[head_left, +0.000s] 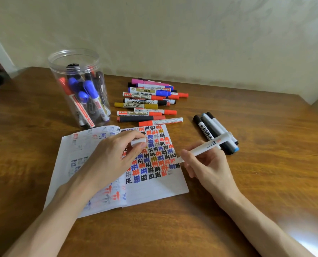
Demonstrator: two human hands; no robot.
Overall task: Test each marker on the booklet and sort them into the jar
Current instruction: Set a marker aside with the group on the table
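While the right hand (206, 164) pinches a slim white marker (208, 145) between curled fingers and thumb, its tip rests on the right page of the open booklet (154, 190), at the right edge of the rows of inked marks. This thin paper booklet lies flat in the centre of the frame on a glossy, grained wooden table (265, 182); the right page carries blocky red, blue, black and ochre characters, and the left page shows faint bleed-through. The left hand (113, 156) lies over the fold, fingers curled around a short white cylindrical cap (138, 141).

At upper left stands a clear, round plastic jar (74, 58), open-topped, with blue, red and dark markers (88, 89) leaning inside it. Above the booklet, a loose pile of markers (147, 101) lies roughly side by side, pink, blue, red, black and ochre barrels among them. To the right, a small group of dark-capped markers (215, 132) lies on a slant, partly under the white marker. A pale, mottled wall (173, 34) fills the top of the frame.
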